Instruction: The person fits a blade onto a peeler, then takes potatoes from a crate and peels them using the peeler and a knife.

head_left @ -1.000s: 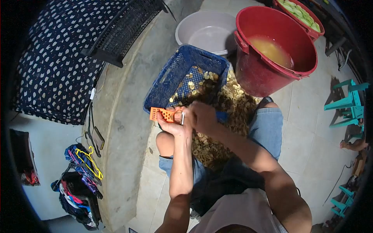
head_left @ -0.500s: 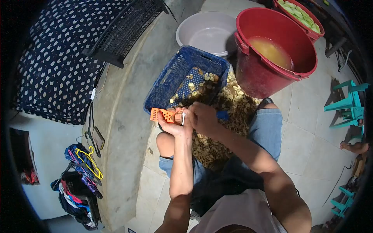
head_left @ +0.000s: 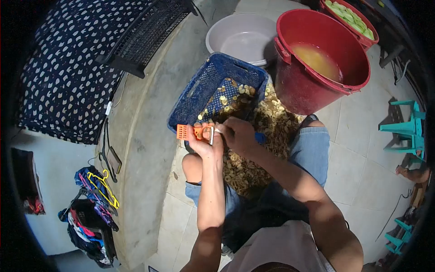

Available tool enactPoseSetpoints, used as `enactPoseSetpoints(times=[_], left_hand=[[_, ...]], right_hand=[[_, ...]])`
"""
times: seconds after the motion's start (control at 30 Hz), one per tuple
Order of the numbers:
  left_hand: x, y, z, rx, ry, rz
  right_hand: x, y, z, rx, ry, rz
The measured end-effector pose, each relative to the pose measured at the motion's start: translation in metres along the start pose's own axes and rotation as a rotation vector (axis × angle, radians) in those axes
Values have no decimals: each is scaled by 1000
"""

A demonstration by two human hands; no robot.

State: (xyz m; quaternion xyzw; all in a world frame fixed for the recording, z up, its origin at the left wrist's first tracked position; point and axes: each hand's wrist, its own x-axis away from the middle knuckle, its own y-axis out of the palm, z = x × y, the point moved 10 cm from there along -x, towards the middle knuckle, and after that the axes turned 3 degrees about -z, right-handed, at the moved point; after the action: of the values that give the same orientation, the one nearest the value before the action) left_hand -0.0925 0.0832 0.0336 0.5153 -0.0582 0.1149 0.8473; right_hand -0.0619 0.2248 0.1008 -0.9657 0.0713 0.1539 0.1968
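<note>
An orange-handled peeler (head_left: 185, 132) with a perforated end and a metal blade lies across the palm of my left hand (head_left: 205, 144), whose fingers curl round it. My right hand (head_left: 239, 135) is closed right beside the blade. A small whitish bit shows at its fingertips, too little to name. Beyond my hands, a blue plastic crate (head_left: 194, 93) stands with pale round slices and scraps in it. Under my hands and between my knees lies a heap of brownish peelings and slices (head_left: 247, 174). A small blue object (head_left: 260, 138) sits next to my right wrist.
A red bucket (head_left: 297, 88) with cloudy yellowish liquid and a grey basin (head_left: 213, 41) stand beyond the crate. Behind is a red tub (head_left: 372, 41) of pale green pieces. Turquoise stools (head_left: 410, 127) and another person's hand (head_left: 401, 170) are at right; a concrete ledge (head_left: 140, 149) runs left.
My right hand has turned slightly and its fingertips have drawn nearer the peeler's blade, where a whitish bit now shows. At right, the upper turquoise stool has shifted a little.
</note>
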Motion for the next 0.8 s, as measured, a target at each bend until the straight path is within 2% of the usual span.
enactPoseSetpoints(times=[0.07,0.13,0.2,0.23,0.27,0.33,0.5,0.6,0.67,0.8], left_hand=[[-4,-20,2,-48,35,203],[-8,-26,5,-7,40,176],[-10,-17,9,-157,55,48],[-8,11,7,63,6,-223],[-7,14,6,63,6,-222],[-1,6,6,4,37,-23],[-7,4,4,-15,10,-82],[-8,11,8,-49,56,-171],[-2,22,19,-189,174,-210],[-4,19,22,-217,195,-216]], right_hand=[[-2,-1,4,46,31,-43],[-1,2,10,91,65,-82],[3,5,11,57,20,-50],[3,5,11,57,21,-51],[3,5,10,56,33,-65],[3,6,11,55,44,-79],[2,11,18,104,76,-125],[1,8,12,64,80,-108],[3,6,4,36,40,-57],[5,7,5,44,19,-23]])
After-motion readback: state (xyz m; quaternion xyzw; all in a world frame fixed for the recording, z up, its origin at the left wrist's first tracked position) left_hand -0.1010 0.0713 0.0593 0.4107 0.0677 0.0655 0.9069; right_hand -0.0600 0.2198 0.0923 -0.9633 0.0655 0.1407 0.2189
